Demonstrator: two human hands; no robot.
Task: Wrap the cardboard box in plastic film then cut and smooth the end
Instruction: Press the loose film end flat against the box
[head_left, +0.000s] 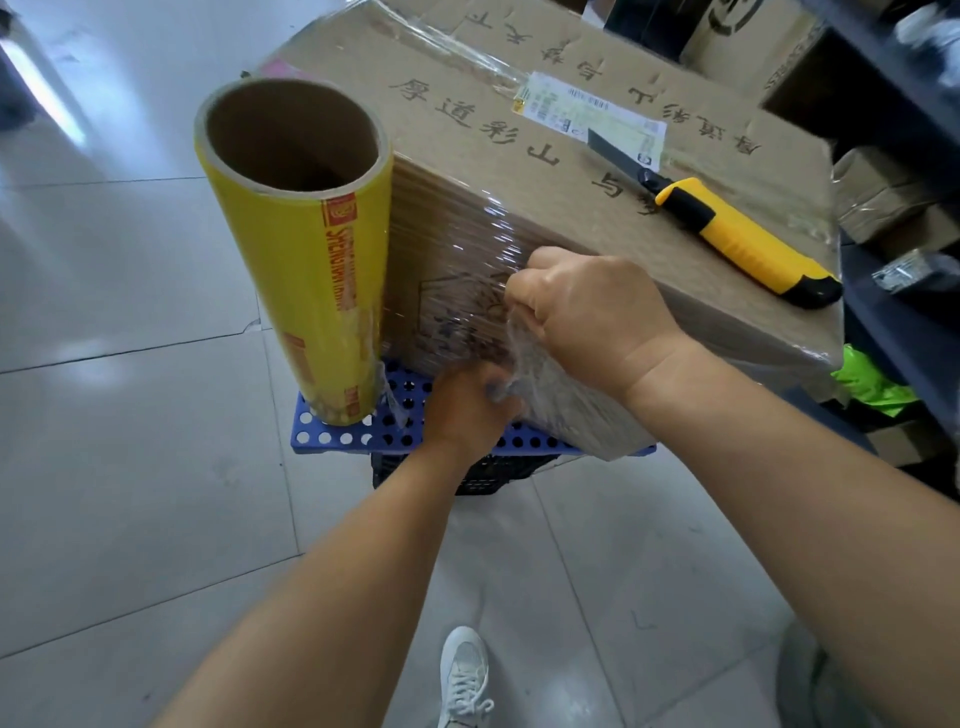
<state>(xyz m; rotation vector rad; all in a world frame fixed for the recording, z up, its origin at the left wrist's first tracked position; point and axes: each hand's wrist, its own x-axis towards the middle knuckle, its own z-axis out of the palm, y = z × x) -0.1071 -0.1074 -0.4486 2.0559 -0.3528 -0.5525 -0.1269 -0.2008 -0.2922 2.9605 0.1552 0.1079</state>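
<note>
Both hands work at the near side of the large brown cardboard box (519, 171). The right hand (592, 317) is clenched in a fist on a gathered, wrinkled strand of clear plastic film (524, 358), pulled off the box face near its upper edge. The left hand (467, 405), lower down, has its fingers curled round the same bunched film just above the blue perforated plastic platform (353, 439) — the two hands sit close together, the film stretched between them.

Film already covers the near side of the box, glossy and creased, with printed marks showing dimly through it. The box rests on the blue platform, which sits on a black crate-like base (483, 473).

A yellow roll of plastic film on a wide brown cardboard core (301, 249) stands upright on the platform's left corner, touching or just beside the box's corner; a short web of film runs from its lower part toward the box.

On top of the box lies a yellow-and-black utility knife (727, 234) with its blade extended, the tip lying over a white shipping label (592, 111). More cardboard boxes (883, 197) stand beyond on the right. A white sneaker (462, 675) shows on the pale tiled floor (130, 467) below.
</note>
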